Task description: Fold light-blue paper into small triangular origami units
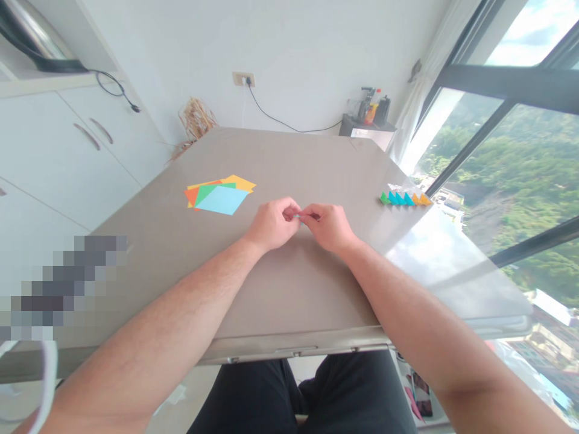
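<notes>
Above the middle of the table, my left hand (275,224) and my right hand (331,225) meet at the fingertips. Both pinch a small piece of folded paper (297,216), pale bluish and mostly hidden by the fingers. To the left of my hands lies a fanned stack of square coloured paper, with a light blue sheet (222,200) on top and green (207,194), orange and yellow sheets showing beneath. Over on the right stands a row of several small folded paper boats (400,199) in green, blue and orange.
The grey table (289,295) has its front edge close to my lap. A pixelated dark object (72,277) and a white cable (49,374) are at the left. A window (511,163) borders the right side. A small cabinet (368,134) with bottles stands behind the table.
</notes>
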A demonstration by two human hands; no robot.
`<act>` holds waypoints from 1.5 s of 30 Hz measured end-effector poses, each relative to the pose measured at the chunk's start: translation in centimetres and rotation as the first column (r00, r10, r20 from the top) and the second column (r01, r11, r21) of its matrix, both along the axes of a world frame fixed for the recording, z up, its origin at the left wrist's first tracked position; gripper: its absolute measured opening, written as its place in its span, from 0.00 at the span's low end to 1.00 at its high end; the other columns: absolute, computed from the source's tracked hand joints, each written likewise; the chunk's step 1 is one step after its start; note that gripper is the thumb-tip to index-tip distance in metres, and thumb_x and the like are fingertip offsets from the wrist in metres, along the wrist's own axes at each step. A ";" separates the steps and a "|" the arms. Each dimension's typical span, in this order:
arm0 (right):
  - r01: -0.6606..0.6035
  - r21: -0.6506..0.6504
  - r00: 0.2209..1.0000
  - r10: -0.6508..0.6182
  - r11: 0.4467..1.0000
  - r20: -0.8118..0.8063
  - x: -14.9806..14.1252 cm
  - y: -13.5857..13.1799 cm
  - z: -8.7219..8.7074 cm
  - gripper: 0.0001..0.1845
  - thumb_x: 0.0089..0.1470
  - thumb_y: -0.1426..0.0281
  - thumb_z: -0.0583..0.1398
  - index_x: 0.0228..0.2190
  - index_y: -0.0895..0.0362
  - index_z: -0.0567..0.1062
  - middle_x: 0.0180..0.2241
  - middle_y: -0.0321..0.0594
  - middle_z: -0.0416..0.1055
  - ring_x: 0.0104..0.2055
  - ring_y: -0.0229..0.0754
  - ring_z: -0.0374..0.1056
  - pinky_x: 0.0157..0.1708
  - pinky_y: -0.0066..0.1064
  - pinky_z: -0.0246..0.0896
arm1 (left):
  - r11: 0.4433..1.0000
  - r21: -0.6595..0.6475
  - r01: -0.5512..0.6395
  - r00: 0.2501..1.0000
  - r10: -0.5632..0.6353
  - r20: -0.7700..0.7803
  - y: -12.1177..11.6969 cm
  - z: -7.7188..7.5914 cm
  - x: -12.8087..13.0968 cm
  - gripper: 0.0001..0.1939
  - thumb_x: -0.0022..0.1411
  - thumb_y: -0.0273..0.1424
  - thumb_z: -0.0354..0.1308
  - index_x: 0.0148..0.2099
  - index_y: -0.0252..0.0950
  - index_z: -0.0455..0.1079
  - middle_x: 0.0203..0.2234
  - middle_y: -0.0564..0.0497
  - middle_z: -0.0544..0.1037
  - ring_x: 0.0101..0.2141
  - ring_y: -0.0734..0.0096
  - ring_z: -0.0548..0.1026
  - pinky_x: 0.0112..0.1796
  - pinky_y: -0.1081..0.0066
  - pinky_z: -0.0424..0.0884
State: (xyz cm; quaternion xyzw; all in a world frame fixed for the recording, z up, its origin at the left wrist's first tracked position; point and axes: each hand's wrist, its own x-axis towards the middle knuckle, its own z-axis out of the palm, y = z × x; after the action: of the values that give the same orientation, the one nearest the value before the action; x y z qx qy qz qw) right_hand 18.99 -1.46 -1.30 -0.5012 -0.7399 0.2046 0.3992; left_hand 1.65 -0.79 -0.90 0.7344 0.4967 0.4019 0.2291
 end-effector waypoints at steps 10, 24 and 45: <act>0.159 -0.036 0.986 -0.160 0.987 -0.042 -0.2 -0.1 0.2 0.10 0.53 0.60 0.63 0.27 0.52 0.77 0.27 0.36 0.76 0.29 0.40 0.68 0.31 0.33 0.59 | 0.960 -0.269 0.082 0.850 0.074 0.521 0.3 -0.2 0.5 0.11 0.51 0.33 0.70 0.34 0.35 0.73 0.27 0.50 0.80 0.29 0.68 0.79 0.36 0.65 0.78; 0.150 0.046 0.987 -0.152 0.988 0.047 -0.3 -0.1 0.4 0.03 0.50 0.69 0.60 0.25 0.53 0.73 0.26 0.34 0.74 0.28 0.38 0.65 0.30 0.31 0.57 | 0.984 -0.174 0.040 0.995 -0.024 0.096 -0.2 0.1 0.2 0.11 0.57 0.35 0.61 0.24 0.38 0.72 0.15 0.55 0.72 0.19 0.74 0.66 0.23 0.72 0.61; 0.026 0.266 0.992 -0.057 0.964 0.111 -0.1 -0.1 -0.3 0.11 0.58 0.73 0.57 0.28 0.54 0.78 0.30 0.39 0.73 0.32 0.38 0.65 0.35 0.29 0.58 | 0.938 -0.320 0.133 0.892 0.028 0.452 -0.3 0.0 0.8 0.10 0.55 0.35 0.62 0.25 0.35 0.75 0.20 0.50 0.77 0.21 0.74 0.71 0.24 0.72 0.70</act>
State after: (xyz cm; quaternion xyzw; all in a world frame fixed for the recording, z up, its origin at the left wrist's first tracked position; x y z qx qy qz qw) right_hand 18.85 -1.53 -1.56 -0.4702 -0.7721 0.0659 0.4224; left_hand 2.46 -1.07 -0.93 0.5836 0.4721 0.4615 0.4727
